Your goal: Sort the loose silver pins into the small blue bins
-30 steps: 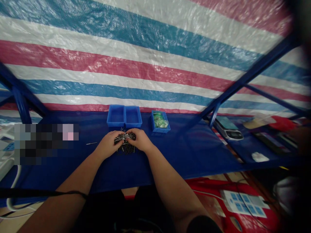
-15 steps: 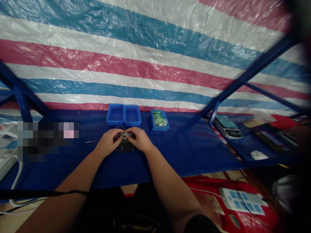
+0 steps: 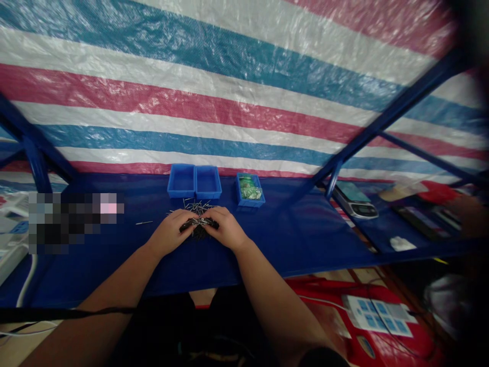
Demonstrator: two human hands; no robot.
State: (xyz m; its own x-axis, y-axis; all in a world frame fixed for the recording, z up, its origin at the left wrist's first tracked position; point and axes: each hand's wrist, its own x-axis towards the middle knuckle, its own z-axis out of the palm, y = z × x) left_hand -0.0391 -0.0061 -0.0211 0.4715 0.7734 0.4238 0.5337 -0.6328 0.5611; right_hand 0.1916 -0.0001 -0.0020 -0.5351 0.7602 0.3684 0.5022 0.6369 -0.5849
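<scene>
A heap of thin, dark and silvery metal sticks (image 3: 196, 206), shaped like long nails or screws, lies on the blue tabletop (image 3: 290, 229). My left hand (image 3: 170, 232) curls round a bunch of them from the left. From the other side my right hand (image 3: 226, 228) is closed on another bunch. Both hands nearly meet at the middle of the heap, fingertips partly hidden. More sticks spread out beyond my fingers, close to two blue bins (image 3: 208, 195). One single stick (image 3: 144, 223) lies apart, left of my left hand.
A smaller blue bin (image 3: 250, 203) holds green-and-clear plastic packets (image 3: 250, 187). On the right are a digital scale (image 3: 357, 201) and a crumpled white piece (image 3: 402, 244). Blue frame bars (image 3: 332, 178) slant up on both sides. A white power strip (image 3: 11, 255) with cable sits left.
Both hands have drawn slightly nearer to me, still closed on sticks. More of the heap now shows beyond the fingers, in front of the bins.
</scene>
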